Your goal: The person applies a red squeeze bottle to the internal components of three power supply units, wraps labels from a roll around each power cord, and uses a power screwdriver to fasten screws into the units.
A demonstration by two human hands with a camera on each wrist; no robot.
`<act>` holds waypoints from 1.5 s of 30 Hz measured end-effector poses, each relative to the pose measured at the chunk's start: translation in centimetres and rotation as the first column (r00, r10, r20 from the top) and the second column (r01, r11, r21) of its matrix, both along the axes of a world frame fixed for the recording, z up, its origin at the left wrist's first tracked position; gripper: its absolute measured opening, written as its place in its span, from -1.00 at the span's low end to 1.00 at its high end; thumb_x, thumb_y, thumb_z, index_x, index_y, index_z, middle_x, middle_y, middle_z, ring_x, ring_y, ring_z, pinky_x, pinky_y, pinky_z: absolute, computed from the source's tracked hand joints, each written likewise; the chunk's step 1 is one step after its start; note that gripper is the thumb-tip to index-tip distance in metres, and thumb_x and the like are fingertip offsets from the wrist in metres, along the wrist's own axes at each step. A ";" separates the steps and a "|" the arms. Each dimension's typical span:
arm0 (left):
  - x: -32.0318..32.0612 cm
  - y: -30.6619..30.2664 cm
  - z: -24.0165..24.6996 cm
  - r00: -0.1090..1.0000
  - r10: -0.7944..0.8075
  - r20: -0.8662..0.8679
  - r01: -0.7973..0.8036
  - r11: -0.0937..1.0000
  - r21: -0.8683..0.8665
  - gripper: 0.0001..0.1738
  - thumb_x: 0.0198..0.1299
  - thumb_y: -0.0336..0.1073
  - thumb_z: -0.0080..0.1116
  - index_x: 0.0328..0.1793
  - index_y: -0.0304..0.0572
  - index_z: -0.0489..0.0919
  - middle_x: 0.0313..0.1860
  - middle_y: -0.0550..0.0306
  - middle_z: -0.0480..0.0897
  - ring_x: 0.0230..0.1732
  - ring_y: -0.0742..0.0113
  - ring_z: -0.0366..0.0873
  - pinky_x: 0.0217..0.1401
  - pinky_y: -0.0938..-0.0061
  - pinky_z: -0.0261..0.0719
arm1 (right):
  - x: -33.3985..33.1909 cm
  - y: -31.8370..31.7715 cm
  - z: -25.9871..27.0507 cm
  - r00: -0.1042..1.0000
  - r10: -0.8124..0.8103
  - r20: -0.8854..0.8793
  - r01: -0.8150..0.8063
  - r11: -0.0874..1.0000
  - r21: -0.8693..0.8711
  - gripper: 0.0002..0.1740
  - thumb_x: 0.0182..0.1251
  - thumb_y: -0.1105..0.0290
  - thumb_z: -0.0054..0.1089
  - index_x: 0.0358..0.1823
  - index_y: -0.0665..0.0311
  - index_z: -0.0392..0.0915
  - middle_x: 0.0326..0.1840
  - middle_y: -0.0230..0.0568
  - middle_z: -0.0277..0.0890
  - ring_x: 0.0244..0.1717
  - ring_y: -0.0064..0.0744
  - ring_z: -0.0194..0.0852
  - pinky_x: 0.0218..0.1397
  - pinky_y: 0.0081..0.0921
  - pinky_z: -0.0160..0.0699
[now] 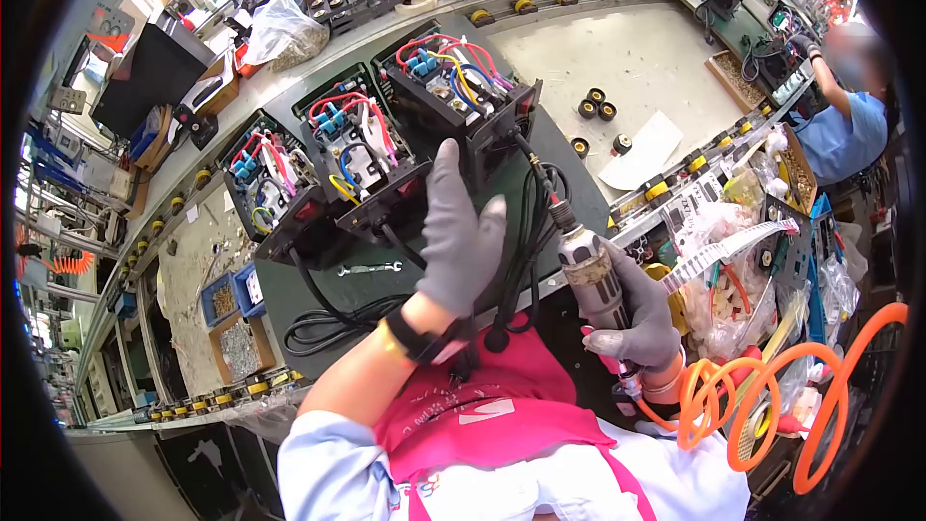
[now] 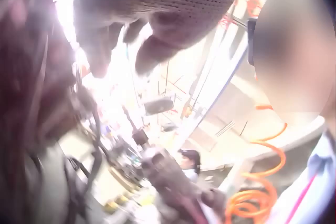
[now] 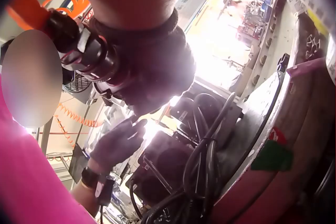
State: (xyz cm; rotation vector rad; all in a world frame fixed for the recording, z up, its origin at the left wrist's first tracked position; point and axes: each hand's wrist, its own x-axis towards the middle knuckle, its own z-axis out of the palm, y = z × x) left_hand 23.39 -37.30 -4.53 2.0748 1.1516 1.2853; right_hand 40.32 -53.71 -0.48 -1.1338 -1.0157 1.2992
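My gloved left hand (image 1: 455, 241) is raised with fingers extended and thumb apart, holding nothing. In the head view it overlaps the gap between the middle wired unit (image 1: 359, 147) and the right wired unit (image 1: 453, 87). A third wired unit (image 1: 272, 178) sits to their left; all are black housings with exposed red, blue and yellow wires. My gloved right hand (image 1: 644, 316) grips a pneumatic screwdriver (image 1: 590, 275), its tip pointing towards the right unit's front panel. Black power cords (image 1: 529, 241) lie bundled below that panel. The left wrist view is blurred and overexposed around the gloved hand (image 2: 163, 11).
An orange coiled air hose (image 1: 752, 415) runs from the screwdriver to the right. A small wrench (image 1: 370, 269) lies on the dark green board (image 1: 318, 323). Roller rails (image 1: 666, 188) border the work area. Plastic bags and parts (image 1: 733, 280) crowd the right; another person (image 1: 849, 125) works beyond.
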 end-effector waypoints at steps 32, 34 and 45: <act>-2.1 -1.7 0.4 0.984 -0.180 0.001 0.180 0.983 -0.024 -0.69 0.12 -0.57 0.27 0.01 -0.29 0.54 -0.25 0.00 0.61 -0.25 0.20 0.63 -0.18 0.39 0.60 | -0.3 -1.9 -1.3 0.983 0.124 0.133 -0.113 0.990 -0.090 0.16 -0.06 0.24 0.59 0.53 0.50 0.07 0.36 -0.14 0.37 0.35 -0.47 0.29 0.44 -0.50 0.18; -2.3 -1.6 0.9 0.980 -0.199 -0.006 0.199 0.980 -0.020 -0.67 0.13 -0.58 0.28 0.04 -0.32 0.55 -0.22 0.02 0.63 -0.24 0.32 0.65 -0.14 0.47 0.62 | -0.4 -1.7 -1.1 0.980 0.136 0.147 -0.122 0.987 -0.100 0.16 -0.06 0.23 0.58 0.53 0.50 0.07 0.33 -0.15 0.39 0.32 -0.47 0.32 0.43 -0.50 0.20; -3.3 -0.5 2.4 0.958 -0.246 -0.148 0.264 0.957 0.118 -0.67 0.13 -0.57 0.29 0.05 -0.31 0.59 -0.19 0.03 0.67 -0.19 0.29 0.68 -0.12 0.45 0.63 | 0.1 -1.4 -0.5 0.981 0.130 -0.143 -0.169 0.937 -0.305 0.18 -0.10 0.32 0.59 0.54 0.49 0.06 0.33 -0.17 0.39 0.29 -0.49 0.34 0.39 -0.50 0.25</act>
